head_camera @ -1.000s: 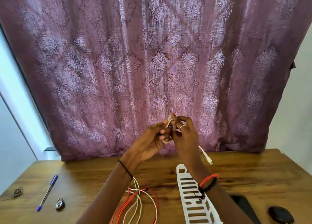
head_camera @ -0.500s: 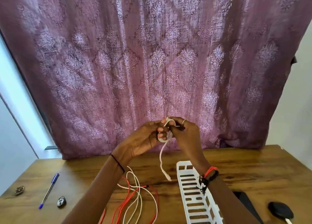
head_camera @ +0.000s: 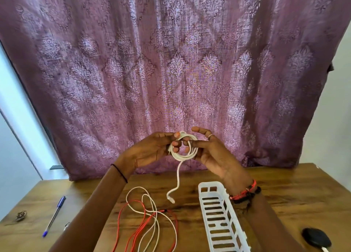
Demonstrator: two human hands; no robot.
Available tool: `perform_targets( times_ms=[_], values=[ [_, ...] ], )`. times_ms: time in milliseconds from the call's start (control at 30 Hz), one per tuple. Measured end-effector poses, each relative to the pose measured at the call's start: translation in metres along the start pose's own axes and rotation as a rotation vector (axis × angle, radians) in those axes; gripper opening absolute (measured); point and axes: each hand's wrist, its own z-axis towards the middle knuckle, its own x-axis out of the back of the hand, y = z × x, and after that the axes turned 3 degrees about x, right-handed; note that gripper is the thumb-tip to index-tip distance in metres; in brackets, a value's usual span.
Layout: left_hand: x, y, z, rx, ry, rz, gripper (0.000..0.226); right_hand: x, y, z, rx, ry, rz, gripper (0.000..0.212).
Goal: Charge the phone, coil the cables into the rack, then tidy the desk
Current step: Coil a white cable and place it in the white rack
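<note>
Both hands are raised above the wooden desk in front of the curtain. My left hand pinches a small coil of white cable at its top, fingertips through the loop. My right hand supports the coil from the right with its fingers spread. The cable's loose tail hangs down, its plug just above the desk. A white slotted rack lies on the desk under my right wrist. Loose red and white cables lie tangled in the middle.
A blue pen and a small metal object lie at the left of the desk. A black round object with a white cable sits at the bottom right. A purple patterned curtain hangs behind the desk.
The white cable has been wound into a wider, visible coil between my hands. Its hanging tail is shorter. My right fingers have spread open around the coil.
</note>
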Motion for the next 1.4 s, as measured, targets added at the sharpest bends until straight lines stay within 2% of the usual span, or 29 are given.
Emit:
perform_targets(
  times_ms=[100, 167, 200, 267, 333, 500, 600, 700, 800, 933, 1033, 1133, 1267, 1333, 1400],
  values=[
    [0.001, -0.001, 0.0, 0.01, -0.009, -0.009, 0.034, -0.002, -0.003, -0.003, -0.102, -0.096, 0.155, 0.049],
    [0.002, -0.002, 0.0, 0.001, -0.001, -0.008, 0.03, -0.001, -0.003, -0.005, -0.108, -0.182, 0.21, 0.061],
    [0.003, -0.001, -0.001, -0.005, 0.005, -0.018, 0.026, 0.0, -0.004, -0.006, -0.095, -0.216, 0.211, 0.068],
    [0.004, 0.0, -0.001, -0.013, 0.025, -0.017, 0.025, 0.002, -0.003, -0.006, -0.036, -0.244, 0.14, 0.064],
    [0.005, 0.002, 0.0, -0.022, 0.055, -0.01, 0.025, 0.005, 0.001, -0.004, 0.073, -0.217, 0.014, 0.052],
    [0.004, 0.001, 0.001, -0.051, 0.082, 0.016, 0.03, 0.01, 0.01, 0.0, 0.57, -0.013, -0.441, 0.019],
    [0.006, -0.001, 0.003, -0.059, 0.138, 0.1, 0.027, 0.012, 0.012, -0.001, 0.662, 0.023, -0.618, 0.016],
    [0.01, -0.006, 0.004, -0.1, 0.195, 0.246, 0.021, 0.014, 0.009, -0.003, 0.59, 0.0, -0.762, 0.015],
    [0.01, -0.013, 0.008, -0.181, 0.247, 0.345, 0.02, 0.013, 0.01, -0.002, 0.444, 0.005, -0.705, 0.013],
    [0.009, -0.022, 0.019, -0.287, 0.319, 0.493, 0.027, 0.011, 0.013, 0.0, 0.296, 0.05, -0.475, 0.018],
    [0.011, -0.025, 0.024, -0.365, 0.351, 0.591, 0.031, 0.011, 0.012, 0.0, 0.284, 0.059, -0.433, 0.017],
    [0.011, -0.026, 0.023, -0.442, 0.374, 0.697, 0.031, 0.011, 0.008, -0.002, 0.2, 0.008, -0.302, 0.016],
    [0.013, -0.027, 0.02, -0.502, 0.412, 0.833, 0.028, 0.011, 0.001, -0.002, -0.007, -0.078, -0.092, 0.027],
    [0.016, -0.029, 0.021, -0.487, 0.438, 0.879, 0.027, 0.008, 0.001, -0.003, -0.011, -0.085, -0.062, 0.028],
    [0.019, -0.032, 0.021, -0.466, 0.447, 0.906, 0.027, 0.006, 0.002, -0.005, 0.057, -0.083, -0.181, 0.026]
  ],
)
